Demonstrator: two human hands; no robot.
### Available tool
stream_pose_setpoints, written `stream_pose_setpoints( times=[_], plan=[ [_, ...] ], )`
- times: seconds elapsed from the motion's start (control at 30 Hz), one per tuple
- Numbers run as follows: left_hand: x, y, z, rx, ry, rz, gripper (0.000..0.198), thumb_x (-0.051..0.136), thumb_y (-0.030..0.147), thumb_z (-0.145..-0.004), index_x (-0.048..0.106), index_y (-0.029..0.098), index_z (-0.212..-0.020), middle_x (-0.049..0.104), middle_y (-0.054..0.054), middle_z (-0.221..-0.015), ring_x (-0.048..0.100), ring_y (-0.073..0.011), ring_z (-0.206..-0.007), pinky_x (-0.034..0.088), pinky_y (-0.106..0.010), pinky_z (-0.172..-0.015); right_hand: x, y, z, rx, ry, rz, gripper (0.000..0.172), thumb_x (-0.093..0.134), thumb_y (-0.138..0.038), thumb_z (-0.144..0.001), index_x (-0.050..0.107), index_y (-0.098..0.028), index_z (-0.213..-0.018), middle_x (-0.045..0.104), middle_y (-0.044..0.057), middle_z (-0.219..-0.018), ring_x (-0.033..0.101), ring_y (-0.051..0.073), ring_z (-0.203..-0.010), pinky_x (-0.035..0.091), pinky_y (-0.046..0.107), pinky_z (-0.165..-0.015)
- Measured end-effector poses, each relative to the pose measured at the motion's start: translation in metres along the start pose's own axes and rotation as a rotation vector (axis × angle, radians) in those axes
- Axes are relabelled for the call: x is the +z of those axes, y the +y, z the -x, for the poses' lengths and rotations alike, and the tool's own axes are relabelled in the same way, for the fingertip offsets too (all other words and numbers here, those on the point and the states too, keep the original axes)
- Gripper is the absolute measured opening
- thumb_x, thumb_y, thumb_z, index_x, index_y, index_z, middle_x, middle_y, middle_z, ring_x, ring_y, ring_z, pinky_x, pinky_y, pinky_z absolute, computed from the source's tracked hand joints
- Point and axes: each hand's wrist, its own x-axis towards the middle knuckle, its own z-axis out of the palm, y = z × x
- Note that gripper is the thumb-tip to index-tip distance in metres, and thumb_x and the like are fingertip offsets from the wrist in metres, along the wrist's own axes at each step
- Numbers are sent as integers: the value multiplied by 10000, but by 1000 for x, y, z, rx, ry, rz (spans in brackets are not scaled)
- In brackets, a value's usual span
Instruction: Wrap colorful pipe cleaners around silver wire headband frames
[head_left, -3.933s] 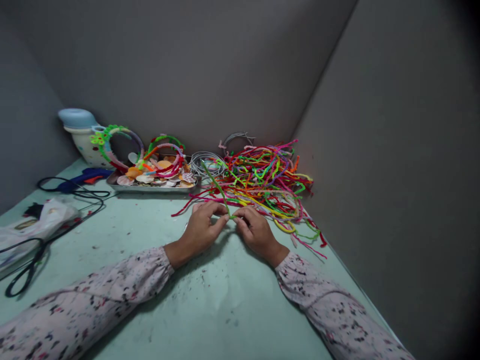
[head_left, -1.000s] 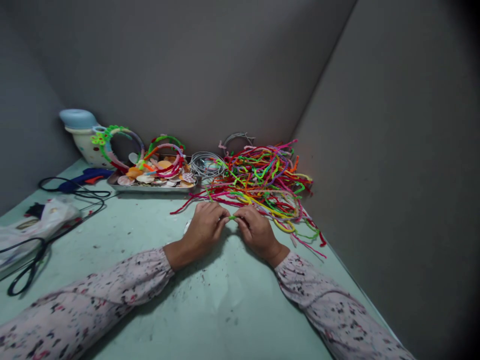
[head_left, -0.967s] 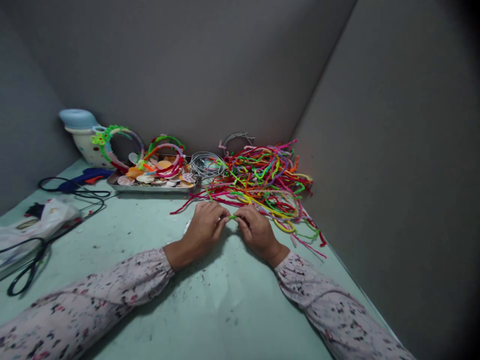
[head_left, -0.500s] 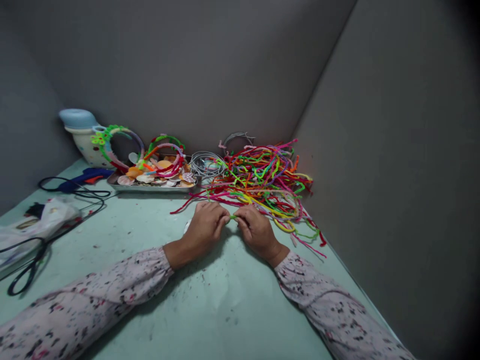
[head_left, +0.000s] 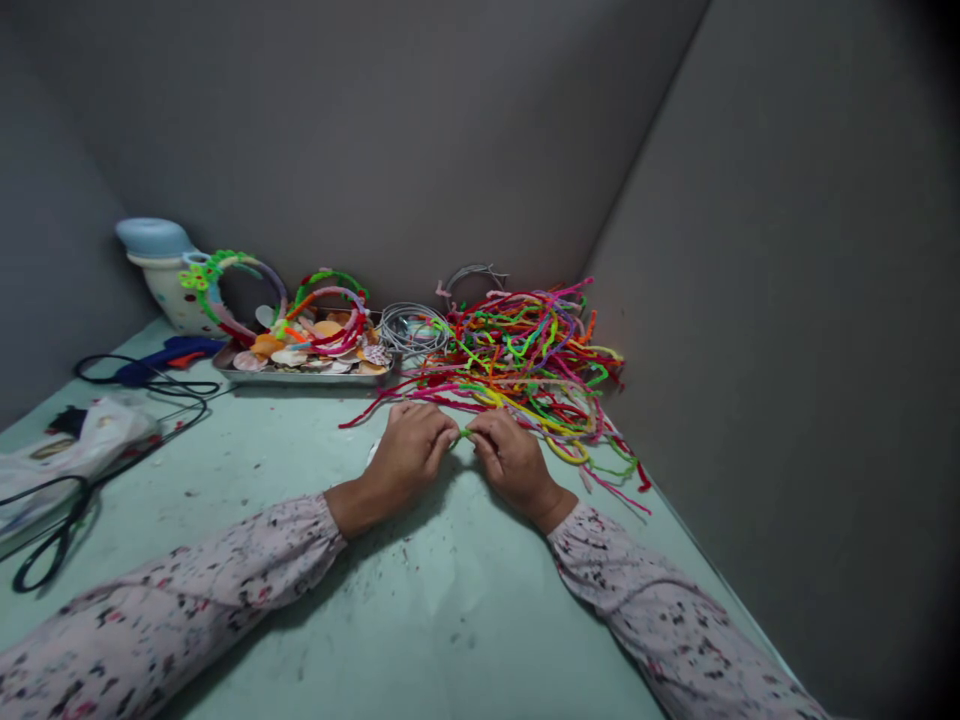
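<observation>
Between my hands a short stretch of green pipe cleaner (head_left: 463, 434) shows; the rest of it is hidden by my fingers. My left hand (head_left: 414, 448) pinches one side of it, with thumb and fingertips pressed together. From the right, my right hand (head_left: 513, 458) pinches the other side, a small gap away. Both hands are just above the pale green tabletop (head_left: 450, 600). A bit of something white peeks out behind my left hand. Right beyond the hands spreads a tangled heap of colourful pipe cleaners (head_left: 525, 350).
A metal tray (head_left: 307, 378) of seashells and wrapped hoops stands at the back, beside a coil of grey wire (head_left: 415, 328). On the left are a blue-lidded container (head_left: 169, 270), a blue tool (head_left: 169, 355), black cord (head_left: 52, 580) and a white plastic bag (head_left: 105, 430). Grey walls enclose the table.
Both hands keep nearly the same place and pinch. Slightly more of the green pipe cleaner shows between the fingertips now.
</observation>
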Motion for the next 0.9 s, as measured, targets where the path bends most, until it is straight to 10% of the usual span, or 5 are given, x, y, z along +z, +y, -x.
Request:
stream_pose_setpoints(
  times=[0.9],
  plan=[
    [-4,2,1,54,58,34,208,413,275,-936,600,193,-894,639,-32,-882,546,-181,-870,339,-390,-882,-2,-2,-1,4,17,-5,137,462,-196,-908,565,-203,-999,625,70,-918,587,187,-892,494,319,-774]
  ],
)
